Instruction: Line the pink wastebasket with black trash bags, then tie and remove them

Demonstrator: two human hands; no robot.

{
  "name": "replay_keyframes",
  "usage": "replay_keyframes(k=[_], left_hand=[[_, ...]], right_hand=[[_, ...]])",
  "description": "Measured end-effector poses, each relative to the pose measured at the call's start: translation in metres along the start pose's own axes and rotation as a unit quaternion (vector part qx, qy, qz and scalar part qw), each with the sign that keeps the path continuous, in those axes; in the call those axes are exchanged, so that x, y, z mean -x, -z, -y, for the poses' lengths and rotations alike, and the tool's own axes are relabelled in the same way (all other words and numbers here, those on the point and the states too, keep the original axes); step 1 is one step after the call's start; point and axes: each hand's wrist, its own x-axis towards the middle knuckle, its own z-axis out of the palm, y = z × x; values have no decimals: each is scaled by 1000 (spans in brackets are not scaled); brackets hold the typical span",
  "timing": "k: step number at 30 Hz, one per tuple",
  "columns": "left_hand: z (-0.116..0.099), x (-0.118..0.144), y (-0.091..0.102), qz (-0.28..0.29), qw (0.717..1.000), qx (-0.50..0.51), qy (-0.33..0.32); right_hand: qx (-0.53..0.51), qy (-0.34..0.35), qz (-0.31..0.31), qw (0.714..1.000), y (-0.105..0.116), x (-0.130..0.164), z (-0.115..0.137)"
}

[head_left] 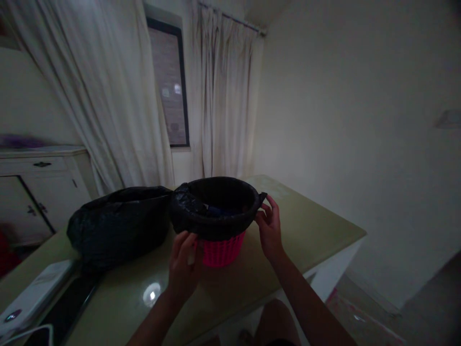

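Here, largest first:
Room: dim, with pale walls (pixel 360 120); a bare wall runs along the right, and the floor (pixel 378 317) shows below the table's far corner.
Curtains: two long white curtains (pixel 104 91) hang at the back, one on each side of a dark-framed window (pixel 171 86).
Cabinet: a white cabinet (pixel 39 192) with dark handles stands at the left wall, behind the table.
Table: a pale green, glossy table (pixel 309 226) fills the lower middle; a spot of light reflects on it near the left wrist.
Full bag: a bulging black bag (pixel 115 223) lies on the table, just left of the bin and touching its liner.
Device: a white flat box (pixel 32 295) and a dark slab beside it sit at the table's near-left corner; what they are cannot be told.
Bin: a pink latticed bin (pixel 221 250) stands upright mid-table, between the two hands.
Liner: a black liner (pixel 216 211) is folded over the bin's rim and hangs partway down its side; something dark blue lies inside.
Left hand: the left hand (pixel 183 269) has its fingers curled against the liner's lower edge at the bin's near side.
Right hand: the right hand (pixel 270 228) pinches the liner's edge at the right of the rim.
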Motion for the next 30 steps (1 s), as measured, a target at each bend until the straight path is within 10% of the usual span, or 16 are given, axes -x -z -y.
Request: replay_keyframes(k=[10, 17, 30], left_hand=[[22, -55, -1, -31, 950, -171, -258], [-7, -118, 1, 27, 966, -54, -250], [15, -126, -16, 87, 961, -65, -256]], right_hand=[[146, 40, 58, 987, -5, -9, 13], [231, 97, 53, 967, 6, -19, 18], [357, 145, -25, 922, 0, -33, 36]])
